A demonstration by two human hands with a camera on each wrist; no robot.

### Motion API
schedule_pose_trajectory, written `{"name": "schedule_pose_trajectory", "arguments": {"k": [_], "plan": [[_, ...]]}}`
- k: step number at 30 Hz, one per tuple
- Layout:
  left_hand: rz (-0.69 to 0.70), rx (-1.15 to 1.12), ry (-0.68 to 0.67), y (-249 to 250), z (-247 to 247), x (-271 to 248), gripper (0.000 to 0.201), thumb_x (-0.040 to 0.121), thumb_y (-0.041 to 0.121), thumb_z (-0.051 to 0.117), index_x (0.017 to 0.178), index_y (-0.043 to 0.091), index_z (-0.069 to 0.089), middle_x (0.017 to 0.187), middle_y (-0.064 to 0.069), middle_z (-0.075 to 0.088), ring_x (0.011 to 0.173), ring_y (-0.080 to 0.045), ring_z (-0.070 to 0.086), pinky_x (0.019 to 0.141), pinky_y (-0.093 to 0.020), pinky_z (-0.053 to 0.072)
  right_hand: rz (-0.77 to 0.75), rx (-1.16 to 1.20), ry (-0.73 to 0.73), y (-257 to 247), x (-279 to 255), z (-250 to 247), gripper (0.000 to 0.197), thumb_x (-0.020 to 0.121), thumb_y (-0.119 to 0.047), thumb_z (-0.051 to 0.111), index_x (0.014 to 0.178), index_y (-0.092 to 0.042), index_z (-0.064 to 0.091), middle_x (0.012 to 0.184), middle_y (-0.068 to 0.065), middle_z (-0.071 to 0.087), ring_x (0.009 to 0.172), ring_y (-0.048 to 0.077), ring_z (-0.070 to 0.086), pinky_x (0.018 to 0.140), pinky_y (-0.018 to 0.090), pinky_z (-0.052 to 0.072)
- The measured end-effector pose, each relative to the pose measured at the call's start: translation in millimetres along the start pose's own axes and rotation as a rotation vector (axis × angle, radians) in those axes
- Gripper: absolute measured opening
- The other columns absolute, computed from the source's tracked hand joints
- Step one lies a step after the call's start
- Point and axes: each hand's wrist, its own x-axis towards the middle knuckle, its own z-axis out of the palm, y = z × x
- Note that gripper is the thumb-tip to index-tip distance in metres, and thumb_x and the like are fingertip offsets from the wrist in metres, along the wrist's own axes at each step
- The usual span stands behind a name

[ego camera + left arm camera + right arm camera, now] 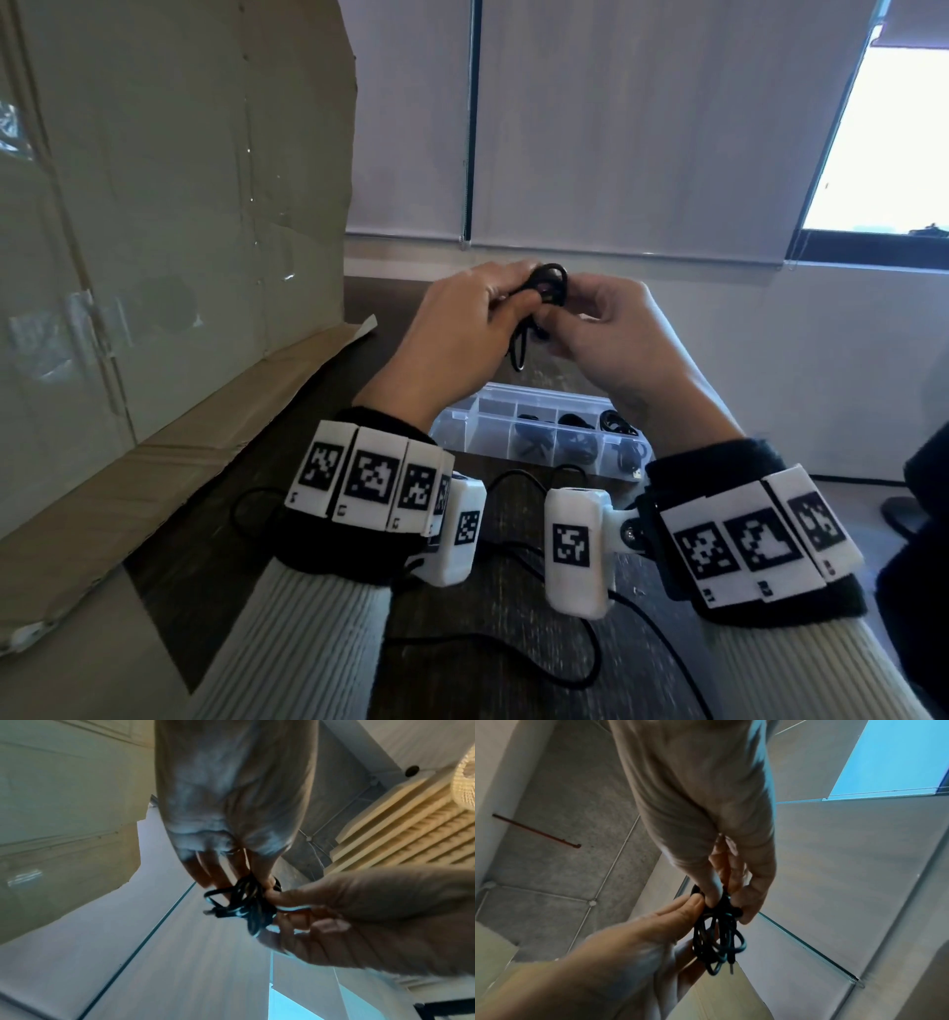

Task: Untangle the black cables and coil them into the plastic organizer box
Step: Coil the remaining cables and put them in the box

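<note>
A small bundle of coiled black cable (550,285) is held in the air above the table by both hands. My left hand (513,298) grips its left side with curled fingers, and my right hand (560,313) pinches its right side. In the left wrist view the cable loops (244,906) hang below my left fingers (226,878). In the right wrist view my right hand (729,902) pinches the top of the cable bundle (718,939). The clear plastic organizer box (480,411) lies open on the table under the hands, with coiled black cables in several compartments.
A large cardboard box (154,257) stands at the left, its flap lying on the dark table (308,437). Loose black cables (575,678) trail across the table near my wrists. A white wall and a window (883,144) are behind.
</note>
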Motion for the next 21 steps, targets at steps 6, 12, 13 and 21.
{"name": "schedule_pose_trajectory", "arguments": {"k": [6,12,13,21], "plan": [[0.053,-0.128,0.019,-0.5,6.5,-1.5,0.032,0.093,0.010,0.059,0.124,0.008,0.063,0.107,0.006,0.055,0.096,-0.008,0.056,0.091,-0.014,0.046,-0.003,0.032,0.056,-1.7,0.6,-0.7,0.025,0.091,0.003,0.057,0.100,-0.014,0.073,0.060,-0.013,0.063,0.049,-0.005,0.057,0.053,0.010,0.044],[-0.091,-0.281,-0.132,-10.9,-2.2,-2.0,0.031,0.096,0.015,0.054,0.126,0.018,0.062,0.103,0.013,0.054,0.105,-0.014,0.059,0.098,-0.035,0.049,-0.065,0.089,0.144,0.0,-2.6,1.3,0.017,0.083,-0.007,0.073,0.099,-0.012,0.075,0.066,-0.008,0.070,0.052,-0.005,0.060,0.055,0.010,0.046],[-0.113,-0.339,-0.156,-12.2,-3.0,-3.8,0.031,0.096,0.016,0.053,0.125,0.018,0.063,0.104,0.011,0.055,0.107,-0.017,0.060,0.097,-0.039,0.050,-0.072,0.083,0.165,1.5,-2.3,2.1,0.017,0.081,-0.010,0.076,0.097,-0.014,0.076,0.071,-0.005,0.072,0.055,-0.004,0.062,0.057,0.013,0.048],[-0.158,-0.167,-0.099,-26.0,-10.9,-6.0,0.033,0.097,0.021,0.054,0.129,0.023,0.059,0.117,0.006,0.063,0.103,-0.007,0.060,0.094,-0.023,0.048,-0.011,-0.011,0.250,22.0,2.2,12.7,0.006,0.079,-0.023,0.079,0.074,-0.023,0.076,0.068,0.002,0.074,0.059,0.012,0.068,0.064,0.033,0.058]]}}
